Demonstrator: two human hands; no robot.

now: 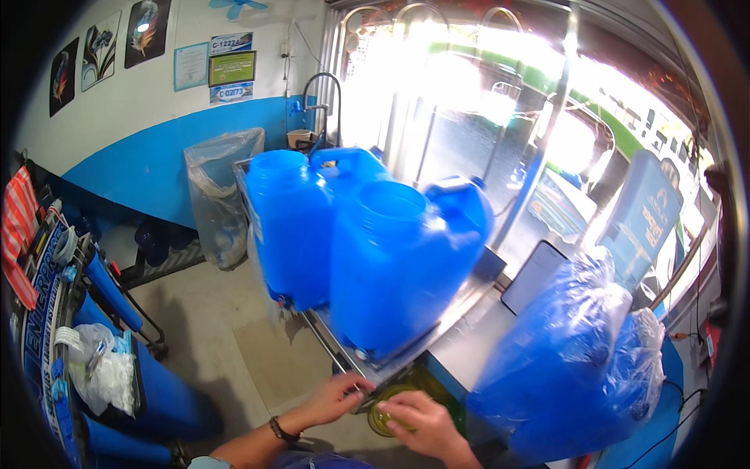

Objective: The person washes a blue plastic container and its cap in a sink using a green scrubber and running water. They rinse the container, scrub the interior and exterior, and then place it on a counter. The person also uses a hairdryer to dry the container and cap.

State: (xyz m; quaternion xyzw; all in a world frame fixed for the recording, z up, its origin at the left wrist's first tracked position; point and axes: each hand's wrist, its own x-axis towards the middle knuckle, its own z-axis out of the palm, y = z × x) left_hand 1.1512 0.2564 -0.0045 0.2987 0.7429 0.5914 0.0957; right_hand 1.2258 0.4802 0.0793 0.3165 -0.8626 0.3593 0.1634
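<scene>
My left hand (336, 397), with a dark bracelet on its wrist, reaches in from the lower edge. Its thumb and fingers are slightly apart, and nothing shows between them. Close by on its right, my right hand (422, 422) has loosely bent, spread fingers with no visible thing in them. The two hands face each other without touching. Just beyond them stands a blue water jug (391, 281) with an uncapped wide mouth, a handle and a low spout. A second uncapped blue jug (289, 227) stands behind it to the left. Both rest on a metal-topped stand (445, 320).
Right of the jugs, blue containers in clear plastic bags (547, 352) stand by a leaning phone (533, 277). A yellow-green round object (381, 418) lies below my hands. At left are blue cylinders with a white plastic bundle (101, 371). A clear bag (219, 203) and faucet (337, 86) are behind.
</scene>
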